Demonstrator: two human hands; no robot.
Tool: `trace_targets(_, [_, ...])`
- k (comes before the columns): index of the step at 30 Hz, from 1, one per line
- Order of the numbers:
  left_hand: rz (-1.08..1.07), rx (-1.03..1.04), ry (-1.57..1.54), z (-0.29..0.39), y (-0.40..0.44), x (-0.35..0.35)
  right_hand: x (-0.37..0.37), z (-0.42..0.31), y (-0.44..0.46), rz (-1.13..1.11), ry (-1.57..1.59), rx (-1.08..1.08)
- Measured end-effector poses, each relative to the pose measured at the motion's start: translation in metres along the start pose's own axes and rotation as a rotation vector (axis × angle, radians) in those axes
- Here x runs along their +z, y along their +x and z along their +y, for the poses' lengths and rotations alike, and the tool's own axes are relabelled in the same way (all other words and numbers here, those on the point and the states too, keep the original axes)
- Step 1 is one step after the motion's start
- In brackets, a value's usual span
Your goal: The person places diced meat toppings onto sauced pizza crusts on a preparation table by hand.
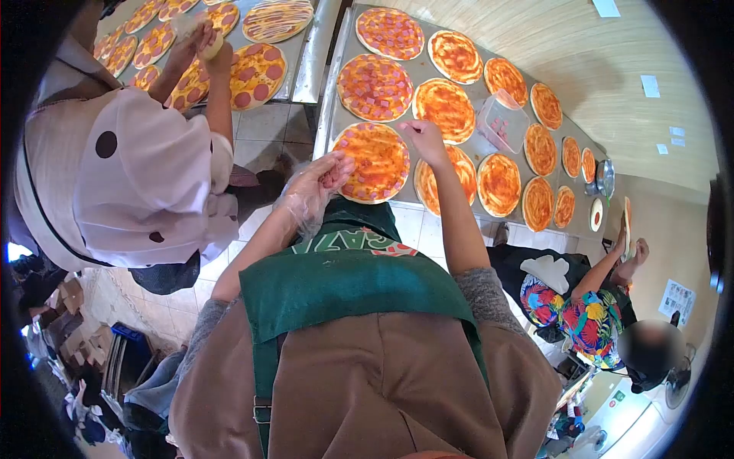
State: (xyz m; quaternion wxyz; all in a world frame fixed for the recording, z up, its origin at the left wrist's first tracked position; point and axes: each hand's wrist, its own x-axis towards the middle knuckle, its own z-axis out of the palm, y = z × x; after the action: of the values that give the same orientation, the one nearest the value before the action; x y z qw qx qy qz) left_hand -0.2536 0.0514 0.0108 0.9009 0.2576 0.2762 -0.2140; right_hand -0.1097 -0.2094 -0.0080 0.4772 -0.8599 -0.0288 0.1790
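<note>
My left hand (317, 182), in a clear plastic glove, is cupped at the left edge of a sauced pizza (376, 164), with pinkish diced ham (336, 174) in its palm. Ham cubes lie mainly around the rim of that pizza. Just above and right of it is my bare right hand (424, 140), its fingers pinched together; whatever is between them is too small to make out. Two pizzas covered in ham cubes, one nearer (375, 87) and one farther (389, 34), lie beyond on the metal table (326, 115).
Several sauce-only pizzas (498, 185) cover the table's right side, around a clear plastic tub (505, 121) with some ham. Metal bowls (605, 177) stand at the far end. A co-worker (130, 176) works at another table on the left; another person (589, 314) holds a dough base at right.
</note>
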Motion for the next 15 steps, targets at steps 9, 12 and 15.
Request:
trace_targets(9, [-0.013, 0.022, -0.031, 0.0, -0.005, -0.009, 0.042, 0.035, 0.051, 0.081, -0.405, -0.215])
trace_targets(12, [0.009, 0.035, -0.061, 0.0, -0.004, -0.014, 0.048, 0.028, 0.057, 0.086, -0.554, -0.098])
trace_targets(15, [0.017, 0.05, -0.088, 0.001, -0.006, -0.014, 0.044, 0.022, 0.053, 0.12, -0.541, -0.046])
